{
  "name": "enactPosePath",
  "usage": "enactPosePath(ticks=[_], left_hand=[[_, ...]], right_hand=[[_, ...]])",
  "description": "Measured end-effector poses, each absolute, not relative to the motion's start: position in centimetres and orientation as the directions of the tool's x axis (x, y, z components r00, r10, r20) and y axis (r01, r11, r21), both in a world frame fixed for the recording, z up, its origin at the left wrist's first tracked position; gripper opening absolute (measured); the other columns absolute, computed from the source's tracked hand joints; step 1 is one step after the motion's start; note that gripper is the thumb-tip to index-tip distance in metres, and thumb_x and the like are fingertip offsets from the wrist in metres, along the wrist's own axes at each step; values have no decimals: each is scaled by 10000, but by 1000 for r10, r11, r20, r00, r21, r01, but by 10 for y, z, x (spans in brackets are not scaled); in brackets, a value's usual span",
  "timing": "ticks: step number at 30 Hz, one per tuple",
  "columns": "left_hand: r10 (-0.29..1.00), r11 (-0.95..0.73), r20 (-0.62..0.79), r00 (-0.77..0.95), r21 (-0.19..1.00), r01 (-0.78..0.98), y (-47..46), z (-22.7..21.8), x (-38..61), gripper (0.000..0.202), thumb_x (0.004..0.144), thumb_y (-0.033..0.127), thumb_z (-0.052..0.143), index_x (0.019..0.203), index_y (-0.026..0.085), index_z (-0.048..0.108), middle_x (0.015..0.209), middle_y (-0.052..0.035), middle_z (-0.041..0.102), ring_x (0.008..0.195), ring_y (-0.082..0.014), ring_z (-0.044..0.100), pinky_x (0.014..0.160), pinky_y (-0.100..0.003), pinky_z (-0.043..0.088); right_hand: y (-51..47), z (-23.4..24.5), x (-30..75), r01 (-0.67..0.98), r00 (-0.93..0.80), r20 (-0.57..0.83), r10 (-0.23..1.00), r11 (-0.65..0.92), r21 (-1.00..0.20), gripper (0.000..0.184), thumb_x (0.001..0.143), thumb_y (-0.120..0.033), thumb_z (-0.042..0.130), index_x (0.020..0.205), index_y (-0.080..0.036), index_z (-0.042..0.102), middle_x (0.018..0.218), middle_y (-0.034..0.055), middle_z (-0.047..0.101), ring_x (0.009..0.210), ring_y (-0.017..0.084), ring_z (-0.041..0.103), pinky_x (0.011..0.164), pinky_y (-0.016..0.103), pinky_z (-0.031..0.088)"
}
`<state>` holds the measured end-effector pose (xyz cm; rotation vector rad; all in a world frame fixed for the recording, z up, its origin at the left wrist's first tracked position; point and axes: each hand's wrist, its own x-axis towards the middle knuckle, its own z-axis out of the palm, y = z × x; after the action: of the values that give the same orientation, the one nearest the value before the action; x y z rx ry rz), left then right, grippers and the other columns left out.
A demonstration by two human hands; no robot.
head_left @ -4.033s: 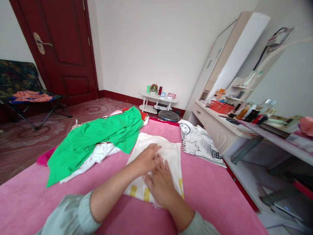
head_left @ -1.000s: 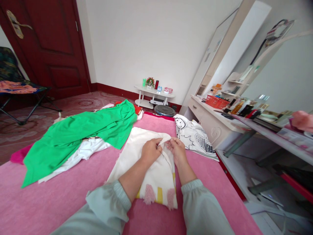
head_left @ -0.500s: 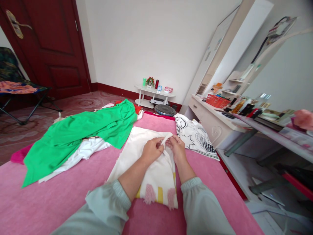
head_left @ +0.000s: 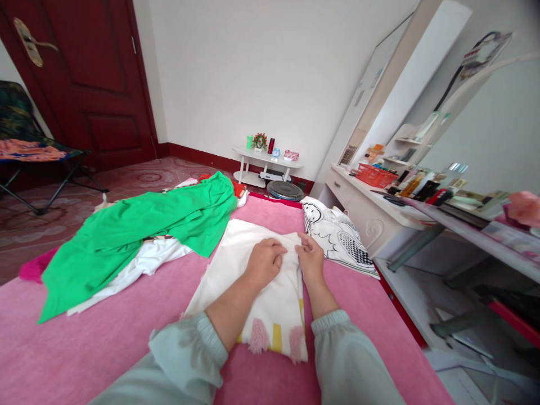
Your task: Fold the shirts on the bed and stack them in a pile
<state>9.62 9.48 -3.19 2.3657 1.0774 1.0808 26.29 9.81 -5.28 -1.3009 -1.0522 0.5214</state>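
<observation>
A white cloth (head_left: 236,253) with yellow stripes and pink tassels along its near end lies folded flat in front of me; what kind of piece it is I cannot make out. On its upper right part rests my left hand (head_left: 265,263), fingers curled together and pinching at the fabric. My right hand (head_left: 311,259) is closed at the right edge, near the far right corner, with thumb and index finger on the cloth. Just beyond it lies a white garment with black drawings (head_left: 337,239).
A pink bedspread (head_left: 147,343) lies under everything. To the left, a green garment (head_left: 139,219) covers other clothes, including a white one (head_left: 143,261). Along the right side stands a dressing table (head_left: 358,191) with a red basket (head_left: 375,175) and bottles. A low white stand (head_left: 248,178) is by the wall.
The raised strip at the cloth's far right corner, pinched between both hands before, now lies flat. My hands have come down slightly onto the cloth.
</observation>
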Motion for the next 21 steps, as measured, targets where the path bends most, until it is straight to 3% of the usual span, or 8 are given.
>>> enactPosePath(ticks=[3, 9, 14, 21], left_hand=[[794, -600, 472, 384, 501, 624, 93, -33, 97, 307, 757, 185, 551, 1021, 199, 707, 1130, -81, 605, 1059, -234, 536, 966, -360, 414], [849, -521, 356, 390, 444, 729, 94, -32, 96, 419, 805, 297, 546, 1209, 205, 604, 1338, -106, 489, 1229, -258, 439, 1055, -372, 325], [957, -285, 177, 230, 427, 858, 116, -27, 72, 598, 890, 476, 409, 1382, 135, 398, 1471, -181, 315, 1370, -312, 246, 1104, -489, 176], [981, -189, 38, 188, 353, 916, 136, -29, 48, 610, 903, 540, 310, 1417, 214, 347, 1540, -122, 169, 1411, -300, 130, 1102, -522, 131]], right_hand=[[100, -54, 264, 397, 403, 368, 838, 202, -895, 345, 677, -273, 560, 961, -144, 707, 999, 96, 699, 898, 237, 639, 864, 395, 487], [94, -50, 256, 679, 237, 419, 877, 158, -717, 485, 711, -253, 542, 1169, -122, 635, 1222, 134, 600, 1176, 267, 511, 1043, 416, 349], [87, -48, 250, 750, 177, 395, 901, 136, -647, 480, 784, -270, 481, 1228, -131, 599, 1298, 140, 532, 1232, 263, 458, 1072, 402, 306], [88, -51, 249, 735, 222, 411, 884, 125, -667, 551, 837, -384, 437, 1298, -90, 509, 1333, 147, 511, 1246, 266, 437, 1079, 412, 293]])
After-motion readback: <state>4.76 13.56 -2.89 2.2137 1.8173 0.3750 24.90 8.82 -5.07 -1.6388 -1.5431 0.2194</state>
